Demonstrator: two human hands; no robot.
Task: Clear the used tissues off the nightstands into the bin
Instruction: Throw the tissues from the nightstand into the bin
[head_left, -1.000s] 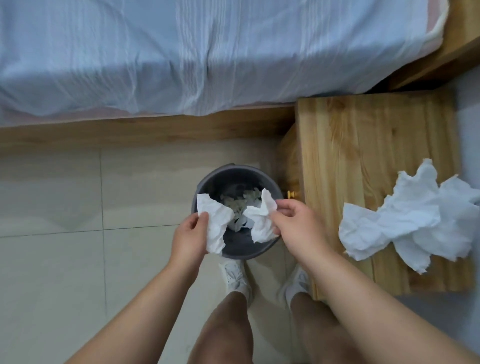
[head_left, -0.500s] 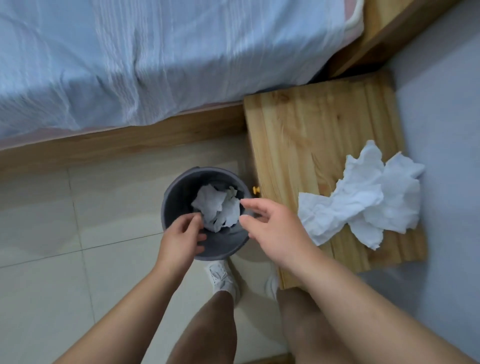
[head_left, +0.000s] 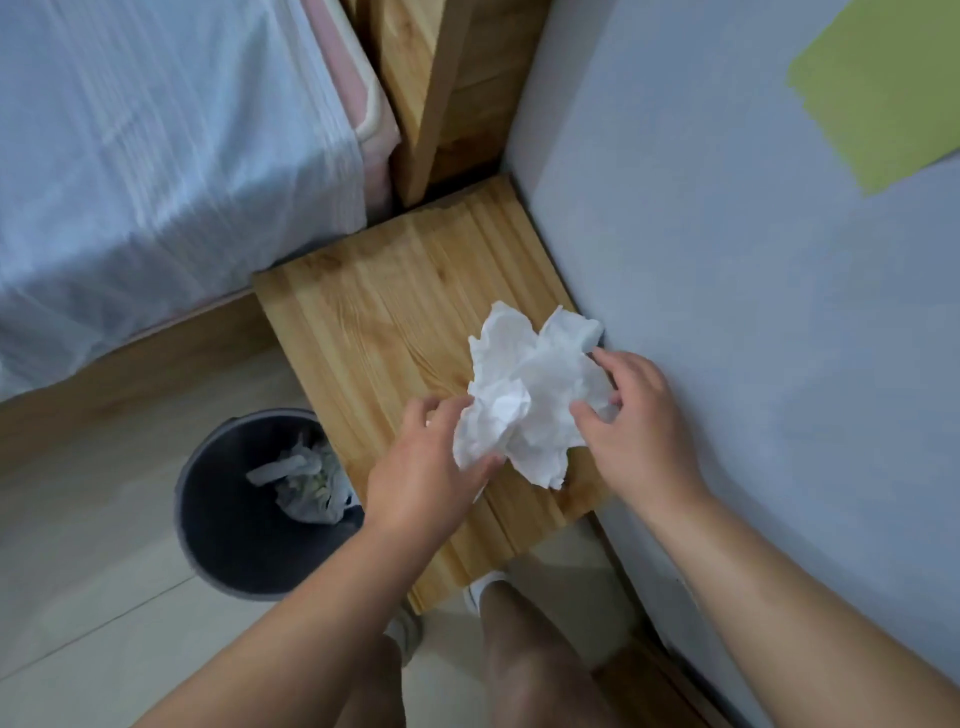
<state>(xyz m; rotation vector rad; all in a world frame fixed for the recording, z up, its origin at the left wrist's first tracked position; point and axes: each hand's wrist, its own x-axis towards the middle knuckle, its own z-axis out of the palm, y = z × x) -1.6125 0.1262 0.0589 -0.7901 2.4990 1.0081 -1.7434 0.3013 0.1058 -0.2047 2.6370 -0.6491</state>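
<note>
Grey-blue painted wall (head_left: 727, 312) fills the right side of the head view and carries a yellow-green patch (head_left: 883, 88) at the upper right corner. Bed (head_left: 156, 156), covered with a pale blue striped sheet over a pink layer, occupies the upper left; its wooden headboard (head_left: 441, 78) stands against the wall at top centre. Floor (head_left: 78, 597) of light tiles runs along the lower left. Desk (head_left: 363, 338), of light pine boards, stands in the corner between the bed and the wall, its right edge against the wall. Bin (head_left: 208, 519), round and dark grey, stands upright on the floor just beside the left edge of the desk, open at the top. Tissue clump (head_left: 524, 395), white and crumpled, lies on the desk top near the wall, toward the front half of the surface. Left hand (head_left: 421, 473) grips the lower left part of the clump, thumb below and fingers curled over the paper. Right hand (head_left: 639, 426) grips the right side of the clump, fingers curled into the paper, thumb pressed against its lower edge. Binned tissues (head_left: 306, 483), several white crumpled pieces, lie at the bottom of the bin. One white shoe (head_left: 480, 587) shows below the front edge of the desk, between the forearms
</note>
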